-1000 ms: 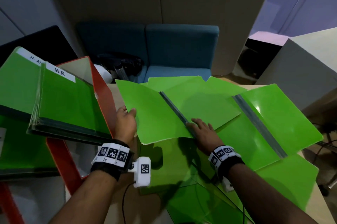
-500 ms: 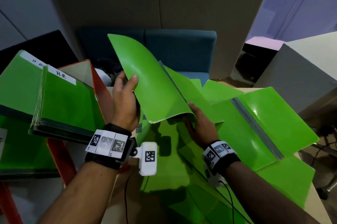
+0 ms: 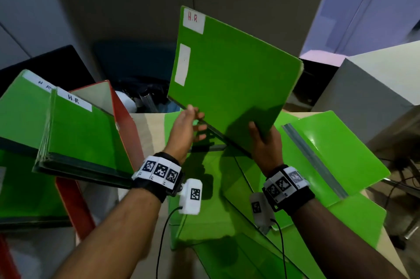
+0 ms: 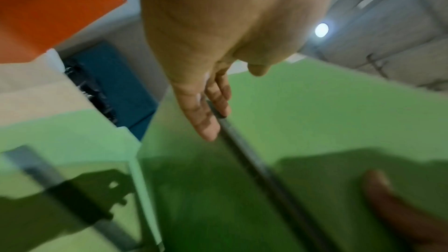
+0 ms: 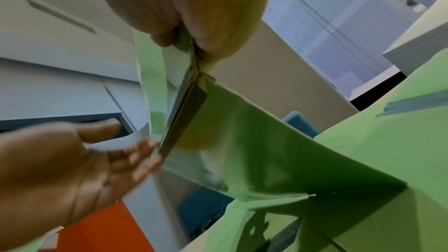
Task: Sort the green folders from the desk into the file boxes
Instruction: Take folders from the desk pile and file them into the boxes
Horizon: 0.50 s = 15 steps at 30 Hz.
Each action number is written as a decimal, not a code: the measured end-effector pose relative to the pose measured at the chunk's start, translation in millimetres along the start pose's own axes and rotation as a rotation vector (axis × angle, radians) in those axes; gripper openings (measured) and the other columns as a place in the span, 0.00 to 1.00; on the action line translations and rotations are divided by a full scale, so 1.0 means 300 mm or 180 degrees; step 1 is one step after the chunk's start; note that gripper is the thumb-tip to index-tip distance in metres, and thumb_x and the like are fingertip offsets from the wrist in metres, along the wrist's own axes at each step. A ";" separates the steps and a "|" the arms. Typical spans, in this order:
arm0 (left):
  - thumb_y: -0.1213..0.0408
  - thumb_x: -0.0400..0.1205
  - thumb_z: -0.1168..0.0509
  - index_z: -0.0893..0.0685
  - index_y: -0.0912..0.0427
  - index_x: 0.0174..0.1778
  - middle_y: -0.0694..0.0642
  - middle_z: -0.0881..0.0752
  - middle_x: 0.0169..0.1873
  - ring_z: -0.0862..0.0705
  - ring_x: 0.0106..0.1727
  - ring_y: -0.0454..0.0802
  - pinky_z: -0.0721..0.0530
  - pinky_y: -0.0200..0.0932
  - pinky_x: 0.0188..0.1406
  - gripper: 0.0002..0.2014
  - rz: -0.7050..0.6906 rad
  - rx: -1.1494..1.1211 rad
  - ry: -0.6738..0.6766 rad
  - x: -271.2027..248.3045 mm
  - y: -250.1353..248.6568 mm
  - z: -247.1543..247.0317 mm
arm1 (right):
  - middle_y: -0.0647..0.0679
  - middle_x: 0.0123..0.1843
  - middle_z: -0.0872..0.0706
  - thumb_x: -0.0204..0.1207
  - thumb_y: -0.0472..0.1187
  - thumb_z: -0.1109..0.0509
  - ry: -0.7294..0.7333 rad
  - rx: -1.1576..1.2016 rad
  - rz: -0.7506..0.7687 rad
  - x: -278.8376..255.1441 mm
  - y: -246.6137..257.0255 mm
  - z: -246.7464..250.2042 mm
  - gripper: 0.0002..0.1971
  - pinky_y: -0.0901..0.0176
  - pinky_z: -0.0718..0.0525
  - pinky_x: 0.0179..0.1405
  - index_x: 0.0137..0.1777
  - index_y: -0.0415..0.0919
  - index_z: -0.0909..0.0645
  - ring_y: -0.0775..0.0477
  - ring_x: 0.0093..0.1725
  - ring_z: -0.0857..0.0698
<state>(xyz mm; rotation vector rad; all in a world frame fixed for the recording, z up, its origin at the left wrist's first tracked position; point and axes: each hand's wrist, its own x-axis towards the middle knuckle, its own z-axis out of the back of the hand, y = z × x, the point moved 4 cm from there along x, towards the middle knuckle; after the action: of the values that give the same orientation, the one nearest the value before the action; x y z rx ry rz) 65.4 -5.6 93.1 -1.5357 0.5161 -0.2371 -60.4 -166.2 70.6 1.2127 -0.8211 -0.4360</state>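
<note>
A closed green folder (image 3: 229,83) with a white "H.R" label is held tilted above the desk. My right hand (image 3: 261,136) grips its lower corner, thumb on the front; the right wrist view shows the pinch on the folder (image 5: 254,150) at its dark spine. My left hand (image 3: 196,122) has straight fingers (image 4: 206,120) resting against the spine's other end, holding nothing. At the left, a red file box (image 3: 127,126) holds several green folders (image 3: 86,133) labelled "H.R". Several more green folders (image 3: 336,156) lie open on the desk.
The beige desk (image 3: 147,124) runs under the folder pile. Another stack of green folders (image 3: 20,178) sits at the far left. A blue sofa (image 3: 136,58) stands behind the desk and a grey box (image 3: 368,87) to the right.
The open folder was lifted off the pile, folded shut and raised with its label showing. My left hand let go of the cover and now only touches the spine.
</note>
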 end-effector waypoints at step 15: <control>0.28 0.75 0.58 0.35 0.54 0.81 0.61 0.29 0.76 0.20 0.66 0.61 0.16 0.67 0.56 0.44 0.1154 -0.0647 0.0445 -0.075 0.209 -0.061 | 0.43 0.53 0.10 0.79 0.40 0.36 -0.0194 0.1353 -0.0671 -0.041 0.041 0.134 0.16 0.55 0.12 0.50 0.61 0.30 0.24 0.44 0.55 0.11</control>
<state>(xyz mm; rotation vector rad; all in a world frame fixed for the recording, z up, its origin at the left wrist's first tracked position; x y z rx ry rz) 26.6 -9.1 36.1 -1.5958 0.9405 -0.0106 -100.2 -179.6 83.2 1.6971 -0.8676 -0.4855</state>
